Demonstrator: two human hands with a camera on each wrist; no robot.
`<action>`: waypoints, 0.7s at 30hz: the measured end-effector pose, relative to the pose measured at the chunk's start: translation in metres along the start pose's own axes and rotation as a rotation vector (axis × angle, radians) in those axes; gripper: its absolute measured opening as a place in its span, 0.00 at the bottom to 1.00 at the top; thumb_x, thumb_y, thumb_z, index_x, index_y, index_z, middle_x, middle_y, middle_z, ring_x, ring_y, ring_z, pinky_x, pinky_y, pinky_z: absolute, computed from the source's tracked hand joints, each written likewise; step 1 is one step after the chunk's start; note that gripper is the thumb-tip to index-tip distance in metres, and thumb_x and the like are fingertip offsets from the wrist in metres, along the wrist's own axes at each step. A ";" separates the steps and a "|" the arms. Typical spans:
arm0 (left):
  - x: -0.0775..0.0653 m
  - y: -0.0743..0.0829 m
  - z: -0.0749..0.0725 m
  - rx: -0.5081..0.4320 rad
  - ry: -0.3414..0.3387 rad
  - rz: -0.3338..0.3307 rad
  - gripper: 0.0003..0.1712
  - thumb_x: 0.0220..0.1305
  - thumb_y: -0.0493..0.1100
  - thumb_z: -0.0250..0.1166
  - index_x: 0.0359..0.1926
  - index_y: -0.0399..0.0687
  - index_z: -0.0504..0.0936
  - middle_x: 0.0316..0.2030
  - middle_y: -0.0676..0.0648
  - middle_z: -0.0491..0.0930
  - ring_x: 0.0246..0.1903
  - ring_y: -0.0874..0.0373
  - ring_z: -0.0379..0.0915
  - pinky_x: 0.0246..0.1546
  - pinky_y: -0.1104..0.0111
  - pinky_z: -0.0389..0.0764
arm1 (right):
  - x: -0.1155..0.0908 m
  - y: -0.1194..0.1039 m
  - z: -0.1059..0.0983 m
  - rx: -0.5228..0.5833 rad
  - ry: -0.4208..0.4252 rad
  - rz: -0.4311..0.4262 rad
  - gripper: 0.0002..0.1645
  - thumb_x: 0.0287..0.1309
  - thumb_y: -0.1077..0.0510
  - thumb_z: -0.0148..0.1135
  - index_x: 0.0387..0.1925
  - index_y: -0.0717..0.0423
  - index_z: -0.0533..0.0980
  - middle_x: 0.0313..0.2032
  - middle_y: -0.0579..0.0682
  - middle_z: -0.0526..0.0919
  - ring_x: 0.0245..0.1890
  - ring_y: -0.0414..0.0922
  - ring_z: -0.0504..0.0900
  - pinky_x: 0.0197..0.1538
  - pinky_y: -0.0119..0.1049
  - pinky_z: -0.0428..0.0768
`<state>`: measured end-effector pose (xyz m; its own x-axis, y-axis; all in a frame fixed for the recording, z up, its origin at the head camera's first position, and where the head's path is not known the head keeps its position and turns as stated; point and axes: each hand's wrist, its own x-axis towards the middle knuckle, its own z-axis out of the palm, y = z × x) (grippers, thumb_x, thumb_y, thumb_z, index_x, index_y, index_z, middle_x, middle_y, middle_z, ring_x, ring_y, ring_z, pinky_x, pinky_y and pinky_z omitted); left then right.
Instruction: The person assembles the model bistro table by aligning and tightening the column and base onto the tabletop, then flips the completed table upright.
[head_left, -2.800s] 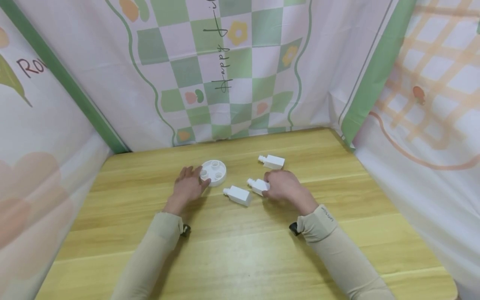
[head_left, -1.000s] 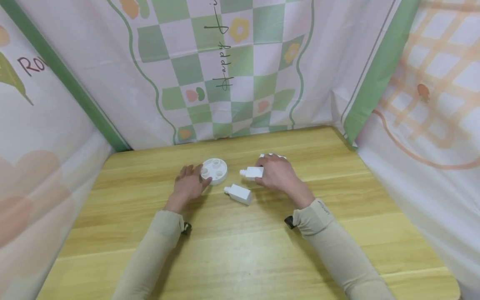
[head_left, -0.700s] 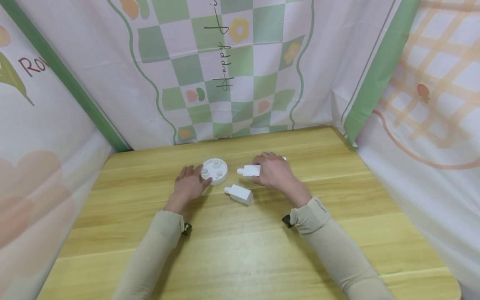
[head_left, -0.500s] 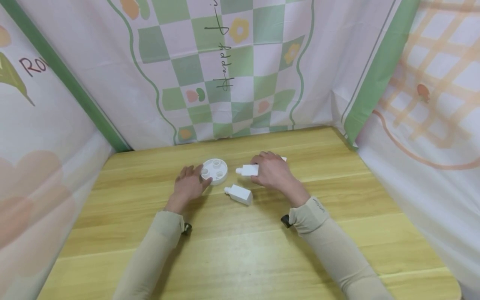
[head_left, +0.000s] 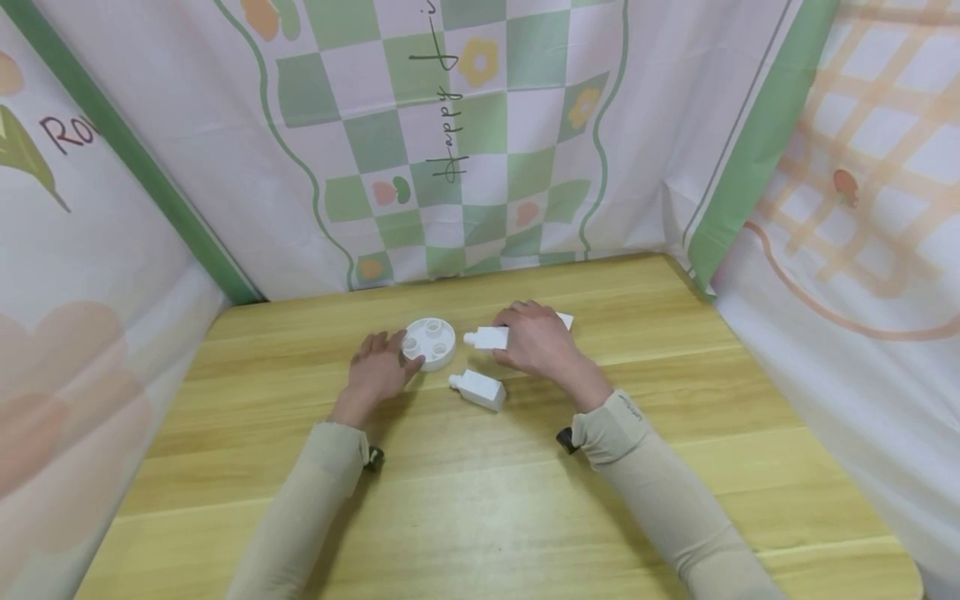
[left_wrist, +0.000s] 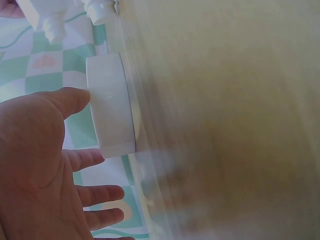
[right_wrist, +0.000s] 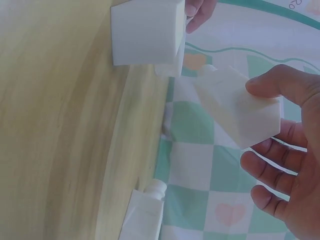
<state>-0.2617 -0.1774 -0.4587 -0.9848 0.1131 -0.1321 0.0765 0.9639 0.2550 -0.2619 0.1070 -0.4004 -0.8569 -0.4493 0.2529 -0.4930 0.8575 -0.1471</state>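
Observation:
A white round base (head_left: 437, 335) with three ring-shaped sockets lies flat on the table. My left hand (head_left: 377, 371) pinches its rim between thumb and index finger, the other fingers spread loose; the left wrist view shows the thumb against the side wall of the base. My right hand (head_left: 536, 337) holds a white square bottle (right_wrist: 235, 107) by its body, between thumb and fingers, raised off the table. Its narrow neck points left toward the base, a short gap apart. A second white bottle (head_left: 480, 389) lies on its side in front of the base.
A third white bottle (head_left: 566, 320) lies behind my right hand, mostly hidden in the head view; its neck shows in the right wrist view. The wooden table (head_left: 450, 517) meets a patterned cloth (head_left: 480, 167) at the back, with more cloth at both sides.
My right hand has picked up the middle bottle and moved it back and left, closer to the base. The third bottle became partly covered. My left hand stays on the base.

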 end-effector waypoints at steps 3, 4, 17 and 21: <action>0.000 0.000 0.000 -0.004 0.003 0.001 0.44 0.72 0.69 0.45 0.79 0.52 0.50 0.77 0.33 0.50 0.77 0.33 0.40 0.73 0.37 0.53 | 0.003 -0.002 0.000 -0.003 -0.004 -0.002 0.27 0.48 0.42 0.72 0.48 0.51 0.83 0.43 0.49 0.85 0.44 0.51 0.82 0.48 0.47 0.82; 0.000 0.000 0.000 -0.004 0.003 0.002 0.44 0.72 0.69 0.45 0.79 0.52 0.50 0.77 0.33 0.50 0.77 0.33 0.40 0.73 0.37 0.53 | 0.004 -0.003 0.000 -0.004 -0.003 -0.005 0.27 0.48 0.42 0.72 0.47 0.51 0.83 0.43 0.49 0.85 0.44 0.51 0.82 0.48 0.47 0.82; 0.000 0.000 0.001 -0.009 0.000 -0.002 0.44 0.72 0.68 0.45 0.79 0.52 0.50 0.77 0.34 0.50 0.77 0.33 0.40 0.73 0.37 0.52 | 0.015 -0.011 0.002 -0.025 0.007 -0.072 0.25 0.46 0.44 0.71 0.47 0.49 0.83 0.42 0.48 0.85 0.43 0.49 0.81 0.45 0.44 0.81; 0.001 0.000 0.002 -0.001 0.001 0.004 0.44 0.72 0.69 0.45 0.79 0.52 0.50 0.77 0.34 0.50 0.77 0.32 0.41 0.73 0.37 0.53 | 0.019 -0.014 0.003 -0.027 -0.017 -0.070 0.26 0.46 0.45 0.72 0.48 0.48 0.83 0.43 0.47 0.84 0.44 0.49 0.80 0.46 0.44 0.81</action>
<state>-0.2622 -0.1768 -0.4604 -0.9846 0.1163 -0.1302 0.0800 0.9633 0.2562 -0.2715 0.0856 -0.3963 -0.8230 -0.5126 0.2449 -0.5478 0.8302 -0.1034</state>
